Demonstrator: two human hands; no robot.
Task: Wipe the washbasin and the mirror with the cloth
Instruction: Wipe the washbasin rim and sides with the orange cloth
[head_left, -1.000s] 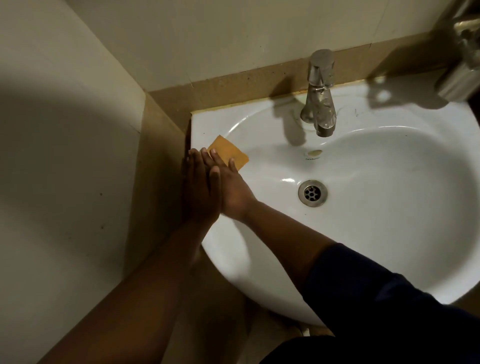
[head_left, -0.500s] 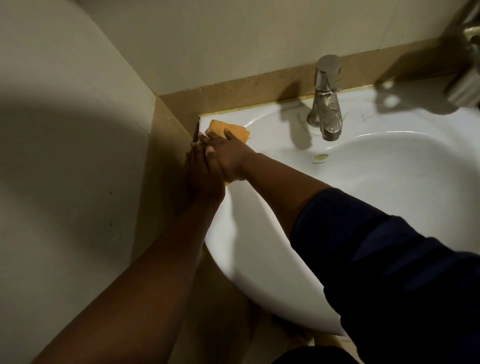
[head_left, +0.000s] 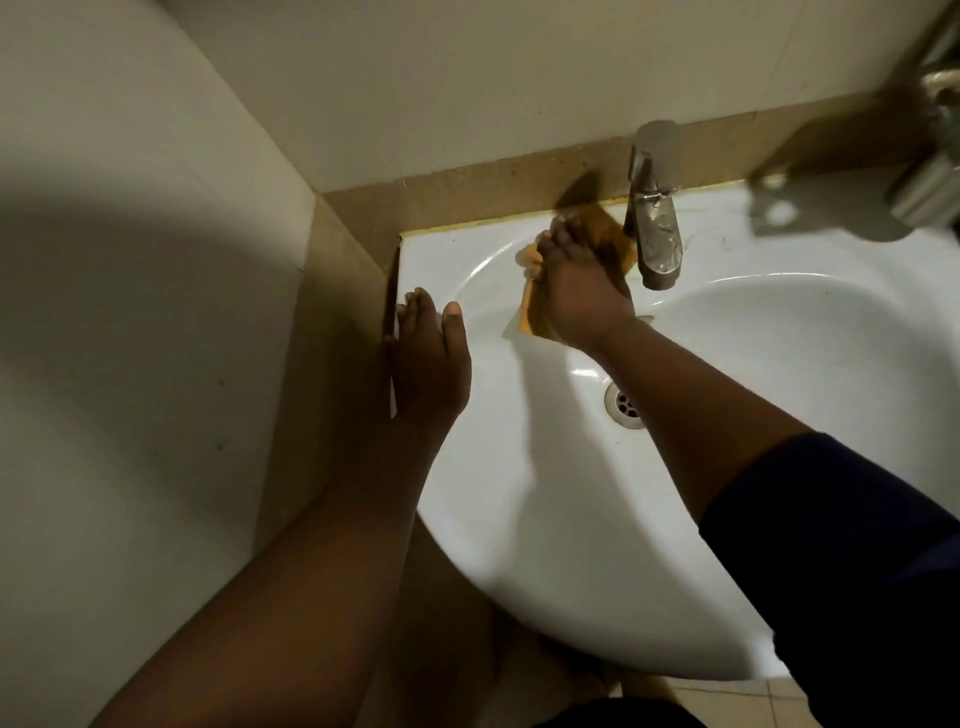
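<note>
One orange cloth is pressed flat on the glossy white oval washbasin rim beside one chrome tap by the right hand; the left hand, fingers straight, is rested on the rim.

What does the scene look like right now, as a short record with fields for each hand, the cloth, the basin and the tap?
left hand: flat on the basin's left rim, fingers straight, holding nothing
right hand: pressing the cloth against the basin's back slope, just left of the tap
cloth: orange, mostly under the right hand, blurred
basin: white, drain partly hidden by the right forearm
tap: chrome, at the back rim, no water seen running
mirror: not in view
</note>
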